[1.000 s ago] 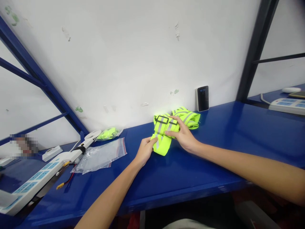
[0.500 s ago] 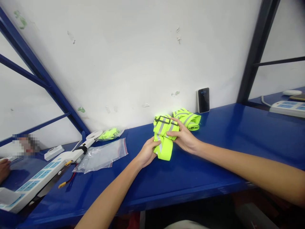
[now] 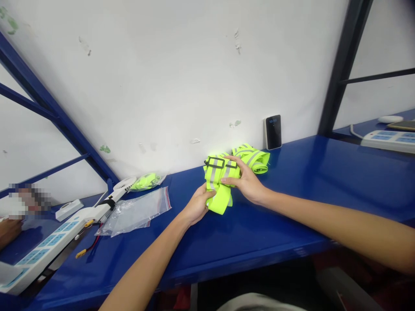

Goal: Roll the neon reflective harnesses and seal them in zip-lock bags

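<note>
along a glossy blue workbench (image 3: pixel 279 190) set against a scuffed white wall, the left hand (image 3: pixel 196 206) and right hand (image 3: pixel 244 181) are both closed on a folded hi-vis reflective vest (image 3: pixel 220 203). its neon yellow fabric carries grey reflective stripes (image 3: pixel 211 178), and a black rectangular buckle (image 3: pixel 215 163) sits on top. the left hand's fingers wrap the lower fold from the near side, while the right hand presses over the upper layers from the right, its fingertips (image 3: pixel 231 159) just beside the buckle. the vest is held just above the bench top, or possibly resting on it; i cannot tell which.

just behind it lies a second reflective yellow bundle (image 3: pixel 252 157), near a black power bank (image 3: pixel 272 131) leaning on the wall, its small blue display too tiny to read. to the left are a clear zip bag (image 3: pixel 136 214) with a red-edged seal, a neon bundle in plastic (image 3: pixel 146 182), a white fan (image 3: pixel 125 183), and a white power strip (image 3: pixel 42 246) with blue panels. another person's hand (image 3: pixel 8 231) shows at the far left edge. a second power strip (image 3: pixel 387 140) sits off to the right.
</note>
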`<state>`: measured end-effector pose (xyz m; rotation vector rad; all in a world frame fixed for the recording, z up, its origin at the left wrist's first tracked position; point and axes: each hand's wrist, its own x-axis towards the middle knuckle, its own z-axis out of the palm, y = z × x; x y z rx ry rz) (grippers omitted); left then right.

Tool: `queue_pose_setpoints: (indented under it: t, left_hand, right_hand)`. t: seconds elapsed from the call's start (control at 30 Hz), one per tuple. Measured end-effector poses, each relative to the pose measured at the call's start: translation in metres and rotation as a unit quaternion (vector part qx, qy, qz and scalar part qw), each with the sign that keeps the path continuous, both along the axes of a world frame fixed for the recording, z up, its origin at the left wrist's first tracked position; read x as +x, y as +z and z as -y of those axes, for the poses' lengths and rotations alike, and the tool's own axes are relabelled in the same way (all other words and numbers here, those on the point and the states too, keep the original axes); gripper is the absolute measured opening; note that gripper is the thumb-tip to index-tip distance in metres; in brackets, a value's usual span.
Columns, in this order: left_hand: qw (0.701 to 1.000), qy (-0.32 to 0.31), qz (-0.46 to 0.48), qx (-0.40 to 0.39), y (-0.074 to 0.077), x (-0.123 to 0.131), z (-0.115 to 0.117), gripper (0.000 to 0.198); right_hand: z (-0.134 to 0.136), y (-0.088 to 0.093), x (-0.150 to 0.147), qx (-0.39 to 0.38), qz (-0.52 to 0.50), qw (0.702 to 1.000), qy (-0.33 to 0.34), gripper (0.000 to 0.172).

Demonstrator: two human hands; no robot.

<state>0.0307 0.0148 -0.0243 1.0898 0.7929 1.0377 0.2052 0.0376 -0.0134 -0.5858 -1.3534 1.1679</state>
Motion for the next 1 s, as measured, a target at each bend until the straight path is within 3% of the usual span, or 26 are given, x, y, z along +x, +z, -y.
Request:
queue_pose_setpoints:
  t: [0.3, 0.43, 0.53, 0.63, 0.7, 0.87, 1.0]
  left_hand:
    - [0.997, -0.054, -0.052, 0.030, -0.002, -0.007, -0.002, 0.050]
    - [0.996, -0.068, -0.065, 0.009, -0.005, -0.010, -0.004, 0.051]
    - [0.998, -0.047, -0.043, -0.010, -0.007, -0.008, -0.003, 0.053]
    - [1.000, -0.001, -0.004, -0.019, -0.007, -0.004, -0.002, 0.055]
    - [0.999, 0.027, 0.015, -0.023, -0.007, -0.001, -0.001, 0.056]
    - [0.995, 0.082, 0.052, -0.004, -0.004, 0.002, 0.000, 0.058]
    - [0.992, 0.108, 0.056, -0.021, -0.002, 0.001, -0.001, 0.069]
  right_hand:
    - [-0.005, -0.006, 0.001, -0.056, 0.007, 0.998, 0.032, 0.068]
    - [-0.001, -0.005, 0.004, 0.061, 0.094, 0.993, -0.024, 0.061]
    - [0.003, -0.006, 0.006, 0.209, 0.180, 0.959, -0.068, 0.053]
    - [0.002, -0.010, 0.006, 0.306, 0.227, 0.923, -0.061, 0.049]
    - [0.000, -0.012, 0.004, 0.330, 0.237, 0.912, -0.051, 0.046]
    - [-0.005, -0.014, 0.005, 0.310, 0.238, 0.919, -0.048, 0.042]
    - [-0.002, -0.011, 0.012, 0.343, 0.285, 0.895, 0.018, 0.048]
